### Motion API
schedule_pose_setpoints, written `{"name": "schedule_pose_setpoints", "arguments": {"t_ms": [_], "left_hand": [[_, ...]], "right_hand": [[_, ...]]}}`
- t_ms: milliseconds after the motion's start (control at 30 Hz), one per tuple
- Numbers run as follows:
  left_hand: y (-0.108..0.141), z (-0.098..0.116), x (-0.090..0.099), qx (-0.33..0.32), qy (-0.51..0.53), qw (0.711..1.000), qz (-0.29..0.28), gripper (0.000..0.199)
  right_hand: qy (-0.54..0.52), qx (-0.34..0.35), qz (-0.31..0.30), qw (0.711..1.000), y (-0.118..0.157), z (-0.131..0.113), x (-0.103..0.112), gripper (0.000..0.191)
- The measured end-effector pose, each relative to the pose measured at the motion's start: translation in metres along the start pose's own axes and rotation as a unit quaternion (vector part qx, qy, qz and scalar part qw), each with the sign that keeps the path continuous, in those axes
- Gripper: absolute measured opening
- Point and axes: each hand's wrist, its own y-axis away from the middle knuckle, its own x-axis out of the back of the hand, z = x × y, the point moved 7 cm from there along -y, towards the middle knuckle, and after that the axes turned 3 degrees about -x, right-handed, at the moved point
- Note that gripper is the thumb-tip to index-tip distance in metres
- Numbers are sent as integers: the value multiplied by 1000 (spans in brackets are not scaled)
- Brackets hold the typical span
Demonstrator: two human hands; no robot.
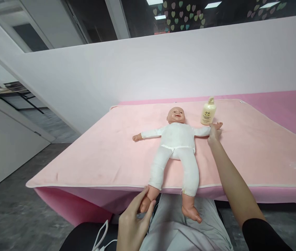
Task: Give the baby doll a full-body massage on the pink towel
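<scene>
Your left hand (pixel 134 219) held the doll (pixel 178 136) by one foot (pixel 145 205), fingers (pixel 139 197) wrapped round; your right hand (pixel 214 134) gripped its arm (pixel 201 131). It lay face-up on the blanket (pixel 106 150); jerking that arm forward could have toppled the bottle (pixel 208 113).

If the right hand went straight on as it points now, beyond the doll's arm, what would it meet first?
Probably the pale yellow bottle, standing just beyond the right hand; the depth between them is unclear.

Pale-yellow plastic pump bottle (pixel 208 114) just beyond the fingers of the right hand (pixel 214 135), white-clad baby doll (pixel 178 136) barring their left; rightward, pale-pink fabric blanket (pixel 257 146) lies open!
</scene>
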Motion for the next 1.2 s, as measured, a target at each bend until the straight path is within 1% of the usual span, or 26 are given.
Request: {"name": "schedule_pose_setpoints", "arguments": {"t_ms": [100, 167, 267, 300, 333, 400, 467, 567, 633, 667, 733, 767, 833, 867, 900, 933, 1000, 1067, 1100, 1133, 1200], "left_hand": [[5, -1, -14, 24, 21, 999, -33, 40], [4, -1, -23, 43, 61, 993, -93, 43], [-1, 0, -30, 58, 124, 968, -210, 43], [-4, 1, -28, 55, 136, 962, -231, 40], [-9, 2, -25, 49, 142, 959, -240, 38], [-23, 3, -20, 41, 136, 962, -232, 35], [-43, 3, -17, 45, 120, 971, -200, 35], [-86, 6, -18, 51, 106, 988, -104, 36], [-118, 2, -23, 78, 80, 993, -28, 37], [-134, 0, -30, 90, 51, 994, -19, 36], [-162, -6, -48, 104, 1, 994, -37, 31], [-174, -11, -59, 108, 8, 993, -49, 28], [-194, -18, -81, 101, 82, 988, -79, 24], [-202, -22, -92, 100, 129, 982, -97, 21], [-208, -27, -101, 114, 182, 971, -102, 18], [-213, -34, -110, 151, 236, 954, -109, 17], [-217, -46, -130, 254, 331, 897, -147, 20], [-218, -50, -146, 327, 400, 835, -188, 24], [-220, -49, -151, 342, 428, 813, -196, 24], [-224, -48, -154, 343, 456, 799, -192, 24], [-233, -45, -157, 318, 509, 787, -142, 22]], "right_hand": [[6, 6, 13, 1000, -2, 0, 3, 62], [13, 18, 24, 999, -4, 0, 5, 59], [24, 24, 53, 998, -11, 1, 9, 52], [31, 22, 66, 997, -13, 1, 11, 48], [44, 18, 76, 996, -15, 2, 13, 43], [83, 3, 84, 993, -20, 3, 15, 34], [135, -9, 83, 987, -23, 3, 17, 31], [198, 15, 94, 976, -24, -1, 21, 41], [222, 42, 95, 969, -24, -5, 21, 52], [229, 53, 91, 968, -24, -6, 21, 57], [240, 70, 83, 965, -23, -9, 21, 64], [244, 77, 78, 964, -23, -10, 20, 67], [251, 88, 68, 962, -21, -13, 19, 71], [255, 94, 62, 960, -19, -15, 17, 73], [259, 102, 56, 959, -17, -17, 16, 74], [264, 111, 49, 957, -15, -19, 14, 74], [275, 130, 32, 952, -9, -22, 9, 74], [285, 152, 13, 946, -3, -24, 4, 74], [291, 164, 7, 942, 0, -26, 2, 73], [299, 176, 3, 938, 3, -27, 0, 72], [320, 198, -1, 926, 9, -29, -4, 72]]}}
